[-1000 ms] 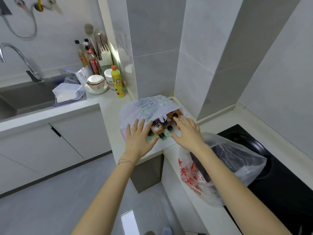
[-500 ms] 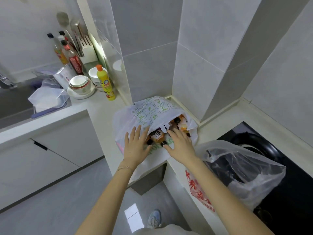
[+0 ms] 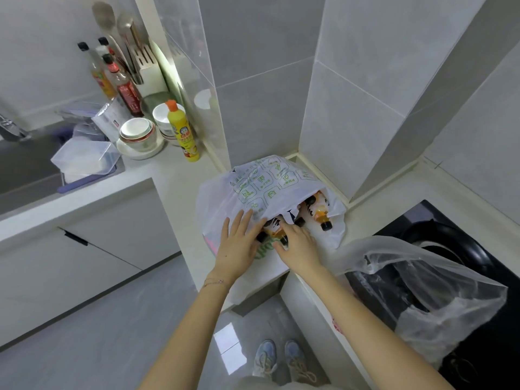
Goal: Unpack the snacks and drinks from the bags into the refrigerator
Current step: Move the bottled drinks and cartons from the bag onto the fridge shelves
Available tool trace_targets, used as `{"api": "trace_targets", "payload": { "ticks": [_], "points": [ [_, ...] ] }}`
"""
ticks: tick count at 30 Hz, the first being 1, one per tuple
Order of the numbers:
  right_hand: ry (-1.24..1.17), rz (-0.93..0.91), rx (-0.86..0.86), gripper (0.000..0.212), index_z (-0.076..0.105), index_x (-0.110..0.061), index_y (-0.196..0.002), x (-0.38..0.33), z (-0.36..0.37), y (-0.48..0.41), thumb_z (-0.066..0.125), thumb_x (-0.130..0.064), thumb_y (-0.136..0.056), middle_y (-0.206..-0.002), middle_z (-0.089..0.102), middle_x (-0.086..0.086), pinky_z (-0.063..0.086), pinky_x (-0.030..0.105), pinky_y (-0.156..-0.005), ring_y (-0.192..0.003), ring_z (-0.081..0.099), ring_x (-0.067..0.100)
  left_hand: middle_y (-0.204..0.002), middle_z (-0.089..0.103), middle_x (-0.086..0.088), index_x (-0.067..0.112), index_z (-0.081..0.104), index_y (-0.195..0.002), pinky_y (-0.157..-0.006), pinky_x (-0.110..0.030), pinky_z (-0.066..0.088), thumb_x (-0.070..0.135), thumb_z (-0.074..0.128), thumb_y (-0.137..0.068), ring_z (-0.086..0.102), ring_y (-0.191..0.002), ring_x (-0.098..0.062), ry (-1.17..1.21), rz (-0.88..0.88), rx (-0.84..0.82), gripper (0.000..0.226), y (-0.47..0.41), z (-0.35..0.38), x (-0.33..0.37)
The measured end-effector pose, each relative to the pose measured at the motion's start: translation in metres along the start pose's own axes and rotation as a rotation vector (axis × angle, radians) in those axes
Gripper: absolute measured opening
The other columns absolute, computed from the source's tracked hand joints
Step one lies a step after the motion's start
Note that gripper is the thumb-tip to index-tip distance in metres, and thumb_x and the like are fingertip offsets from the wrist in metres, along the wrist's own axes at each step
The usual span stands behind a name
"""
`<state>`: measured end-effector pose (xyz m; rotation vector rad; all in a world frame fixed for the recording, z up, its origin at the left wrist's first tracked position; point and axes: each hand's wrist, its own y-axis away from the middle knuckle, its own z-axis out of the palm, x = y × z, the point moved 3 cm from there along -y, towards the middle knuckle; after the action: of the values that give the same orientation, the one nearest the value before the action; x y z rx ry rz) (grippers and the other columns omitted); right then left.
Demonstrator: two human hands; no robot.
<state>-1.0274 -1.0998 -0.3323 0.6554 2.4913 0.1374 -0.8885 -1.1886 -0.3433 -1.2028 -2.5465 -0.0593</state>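
Note:
A white bag with green print [image 3: 270, 187] lies on its side on the corner counter, its mouth facing me. Several orange drink bottles with black caps stick out of it. One bottle [image 3: 319, 212] lies free at the right of the mouth. My left hand [image 3: 239, 246] rests flat on the bag's left flap, its thumb beside a bottle cap [image 3: 261, 236]. My right hand [image 3: 298, 246] lies with straight fingers over the middle bottles [image 3: 277, 233]. A second, clear bag with red print [image 3: 422, 280] stands to the right with dark contents.
A black cooktop [image 3: 450, 237] lies under the clear bag. To the left along the counter [image 3: 174, 175] stand a yellow bottle [image 3: 183, 130], stacked bowls [image 3: 138, 133], sauce bottles [image 3: 123, 83], a knife block and plastic containers [image 3: 84, 156] by the sink. My shoes [image 3: 281, 358] are on the floor below.
The view has tilted down and closer to the white bag. Both hands have slid inward onto the bottles at the bag's mouth, and one bottle now lies exposed at the right.

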Motion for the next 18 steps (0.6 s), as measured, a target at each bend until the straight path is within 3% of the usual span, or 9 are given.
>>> {"api": "trace_targets", "payload": {
  "ticks": [5,10,12,15,17,18],
  "points": [
    [0.013,0.034,0.02,0.052,0.043,-0.018,-0.139,0.008,0.002,-0.013,0.054,-0.041,-0.094,-0.135,0.049,0.002,0.037,0.038,-0.101,-0.127,0.043,0.025,-0.149,0.041,-0.017,0.028,0.04,-0.141,-0.108,-0.062,0.026,0.022,0.079,-0.077,0.04,-0.136,-0.041,-0.094,0.025,-0.031,0.075,-0.014,0.006,-0.006],
    [-0.097,0.012,0.055,0.058,0.044,-0.02,-0.143,0.007,0.001,-0.023,0.056,-0.045,-0.092,-0.137,0.053,0.002,0.041,0.041,-0.103,-0.126,0.047,0.024,-0.147,0.043,-0.021,0.027,0.036,-0.142,-0.102,-0.064,0.034,0.034,0.084,-0.069,0.044,-0.132,-0.044,-0.152,-0.005,-0.066,0.088,-0.027,0.011,-0.019],
    [-0.147,-0.004,0.151,0.049,0.056,-0.019,-0.13,0.006,-0.002,-0.025,0.059,-0.047,-0.09,-0.122,0.063,0.0,0.048,0.04,-0.093,-0.114,0.057,0.022,-0.148,0.042,-0.021,0.028,0.033,-0.144,-0.102,-0.064,0.034,0.029,0.084,-0.07,0.044,-0.132,-0.044,-0.155,0.003,-0.063,0.09,-0.032,0.013,-0.021],
    [-0.093,-0.122,0.437,0.028,0.065,-0.017,-0.105,0.002,-0.02,-0.027,0.067,-0.037,-0.085,-0.1,0.067,-0.002,0.049,0.039,-0.082,-0.097,0.059,0.023,-0.15,0.04,-0.019,0.028,0.029,-0.145,-0.105,-0.062,0.032,0.007,0.08,-0.067,0.041,-0.135,-0.043,-0.136,-0.016,-0.072,0.095,-0.037,0.016,-0.028],
    [0.034,-0.244,0.573,0.028,0.064,-0.018,-0.107,0.0,-0.032,-0.032,0.072,-0.029,-0.082,-0.106,0.063,-0.001,0.045,0.04,-0.087,-0.103,0.052,0.023,-0.154,0.033,-0.016,0.028,0.029,-0.149,-0.11,-0.059,0.027,-0.007,0.066,-0.072,0.034,-0.139,-0.042,-0.107,-0.046,-0.074,0.093,-0.037,0.014,-0.033],
    [0.088,-0.285,0.563,0.035,0.063,-0.02,-0.114,0.0,-0.035,-0.038,0.072,-0.028,-0.081,-0.116,0.059,0.001,0.042,0.041,-0.093,-0.11,0.048,0.023,-0.156,0.029,-0.015,0.027,0.03,-0.151,-0.112,-0.058,0.023,-0.011,0.057,-0.075,0.03,-0.142,-0.042,-0.087,-0.057,-0.068,0.089,-0.037,0.014,-0.035]
  ]
}}
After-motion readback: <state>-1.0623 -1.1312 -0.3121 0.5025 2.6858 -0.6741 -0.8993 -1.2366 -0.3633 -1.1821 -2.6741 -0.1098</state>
